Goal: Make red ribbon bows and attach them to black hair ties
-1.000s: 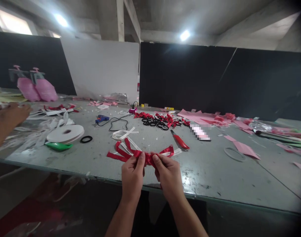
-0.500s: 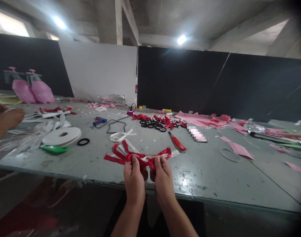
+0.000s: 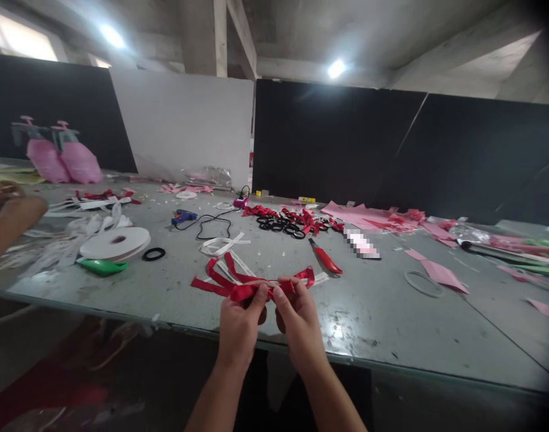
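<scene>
Near the table's front edge, a red ribbon (image 3: 243,292) is pinched between my two hands, folded or looped at its middle. My left hand (image 3: 242,318) is closed on it, thumb on top. My right hand (image 3: 299,312) grips the other side, with its thumb tip close to the left thumb. Beyond the hands lie more red ribbon strips (image 3: 210,286) and white printed ribbon strips (image 3: 224,270). To the right, a red-handled cutter (image 3: 326,259) rests on the table. My fingers partly hide the held ribbon.
On the left are a white ribbon roll (image 3: 134,243), a green-handled tool (image 3: 104,267), a black ring (image 3: 153,254) and another person's hand (image 3: 17,207). A blue glue gun (image 3: 183,217) with a cable, a pile of black rings with red bows (image 3: 292,222) and pink paper (image 3: 443,273) lie further back.
My hands have drawn closer together, and both thumbs now meet near the ribbon's middle. The ribbon between them looks more bunched. The view has shifted slightly.
</scene>
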Demonstrator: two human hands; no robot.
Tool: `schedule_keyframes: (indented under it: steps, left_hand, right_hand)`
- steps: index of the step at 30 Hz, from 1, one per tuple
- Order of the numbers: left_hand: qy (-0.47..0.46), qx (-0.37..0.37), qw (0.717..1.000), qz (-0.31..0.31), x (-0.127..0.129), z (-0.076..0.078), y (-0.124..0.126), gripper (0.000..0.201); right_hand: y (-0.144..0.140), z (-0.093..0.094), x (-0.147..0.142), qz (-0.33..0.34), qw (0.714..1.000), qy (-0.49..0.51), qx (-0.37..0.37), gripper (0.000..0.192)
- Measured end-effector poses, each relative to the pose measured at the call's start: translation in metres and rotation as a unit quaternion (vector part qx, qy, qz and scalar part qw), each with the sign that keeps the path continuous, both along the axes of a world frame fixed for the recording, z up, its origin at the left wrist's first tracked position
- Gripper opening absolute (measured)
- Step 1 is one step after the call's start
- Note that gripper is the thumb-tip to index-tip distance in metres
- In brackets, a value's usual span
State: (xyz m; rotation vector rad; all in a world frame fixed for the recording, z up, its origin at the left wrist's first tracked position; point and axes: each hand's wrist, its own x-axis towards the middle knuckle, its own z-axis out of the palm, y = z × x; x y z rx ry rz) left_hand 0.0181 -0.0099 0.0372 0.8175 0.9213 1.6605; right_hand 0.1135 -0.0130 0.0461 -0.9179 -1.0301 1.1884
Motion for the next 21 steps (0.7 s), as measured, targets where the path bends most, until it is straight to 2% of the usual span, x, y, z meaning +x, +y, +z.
schedule_keyframes:
  steps: [5,11,15,18,21]
  left_hand:
    - [-0.093,-0.017,0.995,0.018,-0.0024,0.0062,-0.002,0.036]
    - [-0.142,-0.03,0.988,0.043,0.0027,0.0063,-0.0022,0.037]
    - [-0.113,-0.022,0.993,0.037,0.0033,0.003,-0.0015,0.035]
    - [-0.078,-0.01,0.997,0.023,0.0021,0.0006,-0.002,0.035]
    - [-0.048,0.005,0.999,0.006,0.0007,-0.0019,-0.0023,0.035]
  right_hand:
    - [-0.001,0.0017,0.0009,0.038,0.999,-0.007,0.003,0.047]
    - [-0.0055,0.0028,-0.0018,0.093,0.993,0.027,-0.066,0.04]
    - [-0.0072,0.0018,-0.0009,0.099,0.992,0.025,-0.069,0.035]
    - [-0.0066,0.0013,-0.0026,0.107,0.988,0.059,-0.09,0.037]
    - [-0.0051,0.0002,-0.0066,0.059,0.992,0.052,-0.094,0.04]
